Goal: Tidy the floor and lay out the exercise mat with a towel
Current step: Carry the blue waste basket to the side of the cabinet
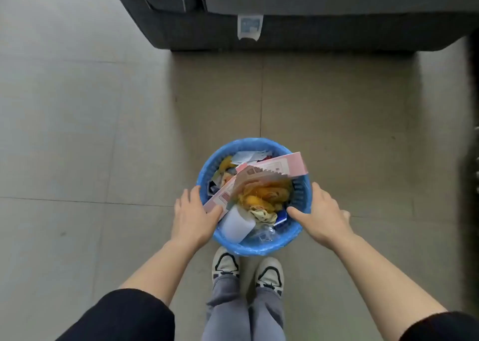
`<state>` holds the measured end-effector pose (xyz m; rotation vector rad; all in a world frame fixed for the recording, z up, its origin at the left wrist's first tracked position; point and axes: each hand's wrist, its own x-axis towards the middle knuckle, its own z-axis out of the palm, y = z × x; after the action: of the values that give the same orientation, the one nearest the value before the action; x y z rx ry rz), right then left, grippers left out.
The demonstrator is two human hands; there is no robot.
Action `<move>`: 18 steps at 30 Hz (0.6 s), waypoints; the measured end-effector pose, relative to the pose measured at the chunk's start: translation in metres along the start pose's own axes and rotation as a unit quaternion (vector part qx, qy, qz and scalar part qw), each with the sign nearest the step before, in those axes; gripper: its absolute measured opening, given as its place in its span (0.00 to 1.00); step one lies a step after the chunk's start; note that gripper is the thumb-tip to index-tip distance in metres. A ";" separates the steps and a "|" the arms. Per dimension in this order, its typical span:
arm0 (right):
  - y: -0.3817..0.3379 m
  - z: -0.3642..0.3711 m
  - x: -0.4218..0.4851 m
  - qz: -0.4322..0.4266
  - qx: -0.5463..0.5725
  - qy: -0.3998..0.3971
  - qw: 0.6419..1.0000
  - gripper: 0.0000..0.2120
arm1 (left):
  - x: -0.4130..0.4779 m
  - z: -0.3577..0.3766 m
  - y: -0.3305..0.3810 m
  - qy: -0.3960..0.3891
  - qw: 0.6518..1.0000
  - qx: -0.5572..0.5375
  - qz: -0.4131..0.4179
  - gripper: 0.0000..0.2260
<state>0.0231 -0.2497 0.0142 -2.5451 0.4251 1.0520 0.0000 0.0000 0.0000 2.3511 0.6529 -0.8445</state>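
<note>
Rubbish-filled blue bin (259, 246) between hands.

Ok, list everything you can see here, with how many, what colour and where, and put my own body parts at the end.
waste basket: one, blue, on the floor just ahead of the shoes, full
pink box: one, pink and white, lying across the basket top, poking over the rim
white paper roll: one, white, near side of the basket
peel scraps: several, yellow-orange, middle of the basket
sofa: one, dark grey, top of view
tag: one, white and blue, hanging from the sofa front
floor: grey tiles
shoes: two, white and black
left hand: on the basket's left rim
right hand: on the right rim
</note>
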 end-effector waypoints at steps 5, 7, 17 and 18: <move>0.018 0.041 0.054 0.036 0.064 -0.009 0.997 0.42 | 0.051 0.037 -0.030 0.014 0.981 -0.162 -0.106 0.23; 0.021 0.054 0.067 0.037 0.116 -0.004 0.993 0.44 | 0.063 0.046 -0.037 -0.016 0.965 -0.226 -0.135 0.21; 0.012 0.078 0.050 0.139 0.347 0.016 0.927 0.26 | 0.043 0.028 -0.088 -0.013 0.971 -0.193 -0.143 0.13; 0.007 0.082 0.037 0.136 0.345 0.001 0.929 0.27 | 0.029 0.022 -0.097 -0.001 0.972 -0.189 -0.142 0.13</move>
<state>-0.0050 -0.2260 -0.0684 -1.8871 0.9757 0.7924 -0.0473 0.0644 -0.0665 1.9411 1.0671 -0.7615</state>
